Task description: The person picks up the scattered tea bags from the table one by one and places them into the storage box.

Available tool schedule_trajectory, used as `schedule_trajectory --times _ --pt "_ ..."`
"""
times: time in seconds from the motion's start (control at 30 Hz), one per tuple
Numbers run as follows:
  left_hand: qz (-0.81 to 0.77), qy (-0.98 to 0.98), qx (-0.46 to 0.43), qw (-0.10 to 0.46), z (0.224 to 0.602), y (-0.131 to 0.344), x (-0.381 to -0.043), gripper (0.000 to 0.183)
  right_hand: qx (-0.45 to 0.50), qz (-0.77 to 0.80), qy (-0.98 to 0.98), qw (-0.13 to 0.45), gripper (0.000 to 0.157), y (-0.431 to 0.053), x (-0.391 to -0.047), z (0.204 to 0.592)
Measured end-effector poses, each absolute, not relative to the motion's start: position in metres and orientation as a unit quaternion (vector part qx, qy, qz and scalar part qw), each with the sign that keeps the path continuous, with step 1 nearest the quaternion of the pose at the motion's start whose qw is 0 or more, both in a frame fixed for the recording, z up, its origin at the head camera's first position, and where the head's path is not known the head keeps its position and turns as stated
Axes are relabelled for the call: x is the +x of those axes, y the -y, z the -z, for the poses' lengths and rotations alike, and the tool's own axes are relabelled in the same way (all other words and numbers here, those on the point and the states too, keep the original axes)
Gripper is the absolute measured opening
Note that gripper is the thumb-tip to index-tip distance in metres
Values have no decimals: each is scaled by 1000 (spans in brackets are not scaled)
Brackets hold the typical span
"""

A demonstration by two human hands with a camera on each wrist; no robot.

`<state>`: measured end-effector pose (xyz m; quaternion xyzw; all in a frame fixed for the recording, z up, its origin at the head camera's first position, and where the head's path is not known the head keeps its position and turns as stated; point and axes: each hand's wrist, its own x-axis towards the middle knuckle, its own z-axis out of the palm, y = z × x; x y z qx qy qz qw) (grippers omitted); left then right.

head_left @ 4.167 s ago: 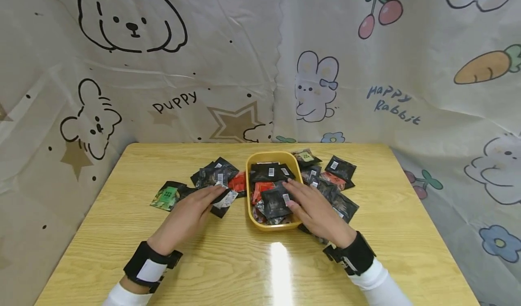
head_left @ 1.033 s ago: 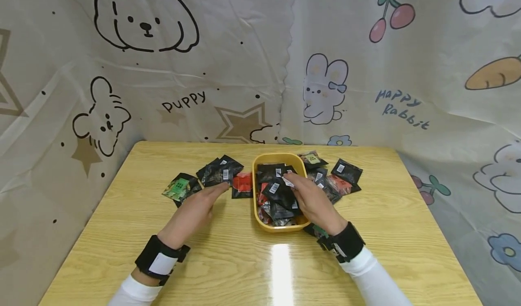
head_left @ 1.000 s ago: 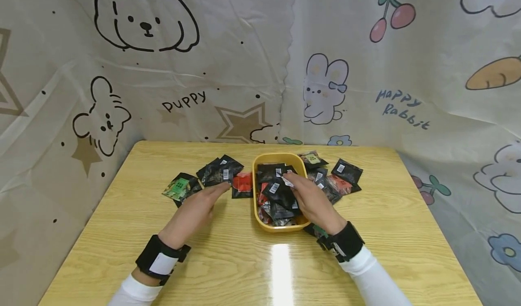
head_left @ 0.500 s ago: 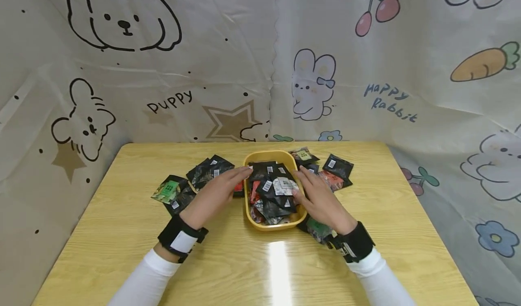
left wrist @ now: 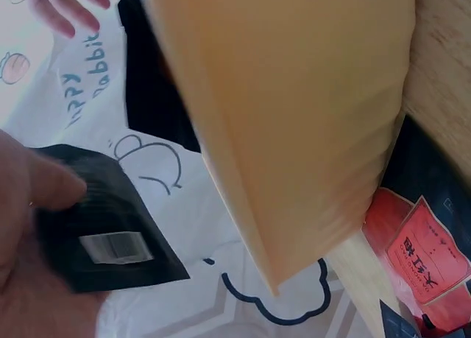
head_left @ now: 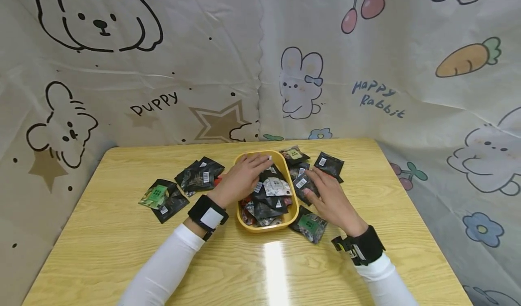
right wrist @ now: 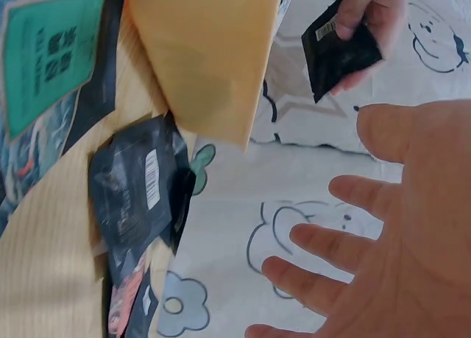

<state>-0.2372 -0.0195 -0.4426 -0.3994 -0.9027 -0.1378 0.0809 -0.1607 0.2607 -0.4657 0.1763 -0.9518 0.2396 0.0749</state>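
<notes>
My left hand (head_left: 238, 179) is over the back left of a yellow plastic basket (head_left: 266, 228), pinching a small black tea packet between thumb and fingers. In the left wrist view, that black packet (left wrist: 118, 242) shows a white barcode label. My right hand (head_left: 335, 204) is to the right of the basket, fingers spread above a dark packet (head_left: 304, 186) with a barcode. In the right wrist view, the right palm (right wrist: 434, 227) holds nothing. Inside the basket lies a heap of mostly black packets, with a white-labelled packet (head_left: 277, 187) on top.
Several packets lie left of the basket, including a green-labelled packet (head_left: 156, 196) and a dark pile (head_left: 199, 175). A red-labelled packet (left wrist: 427, 253) sits beside the basket wall. On the right are a black packet (head_left: 329, 163) and another green-labelled packet (head_left: 309, 224).
The white-labelled packet, earlier at my right fingers, now lies in the basket, and that hand has shifted right. My left hand has moved from the left pile to above the basket with a black packet.
</notes>
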Motion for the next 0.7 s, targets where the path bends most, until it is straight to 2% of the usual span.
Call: schedule_trajectory --times 0.13,0.33,0.47,0.7 --pt "149 912 -380 34 446 25 -234 57 161 -220 959 79 61 -264 -167 472" --pt "163 920 -354 47 444 49 -226 58 145 -188 971 35 80 -257 -188 484" --pt "157 931 -326 48 446 76 -221 58 143 -158 977 14 78 -248 -201 494" --pt "155 951 -264 33 459 136 -211 59 148 -127 981 5 64 -237 -206 502"
